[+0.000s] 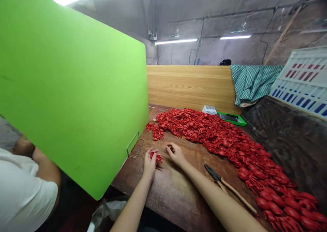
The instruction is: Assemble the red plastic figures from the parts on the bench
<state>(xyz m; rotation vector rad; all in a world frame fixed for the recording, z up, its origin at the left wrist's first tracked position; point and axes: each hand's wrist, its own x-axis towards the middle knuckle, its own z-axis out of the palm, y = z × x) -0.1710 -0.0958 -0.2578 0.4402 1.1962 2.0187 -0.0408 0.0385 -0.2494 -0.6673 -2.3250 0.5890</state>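
A small red plastic figure with thin leg-like prongs [156, 157], crab-like in shape, is held between the thumb and fingers of my left hand [150, 162] just over the table. To its right, my right hand [176, 153] hovers above the wood, fingers loosely curved and thumb apart, with nothing visible in it. Beyond both hands lies a big heap of similar red plastic figures [199, 126], stretching from the back round to the right. A small cluster of red figures [156, 131] lies nearest my hands. Pliers with long tan handles [217, 177] rest right of my right forearm.
A tall green panel [84, 89] with a wire stand [135, 145] borders the left; a person in a white shirt [25, 191] sits behind it. At the back are a wooden board [189, 85], a green tray [240, 120], a checked cloth [252, 82] and a white basket [304, 78].
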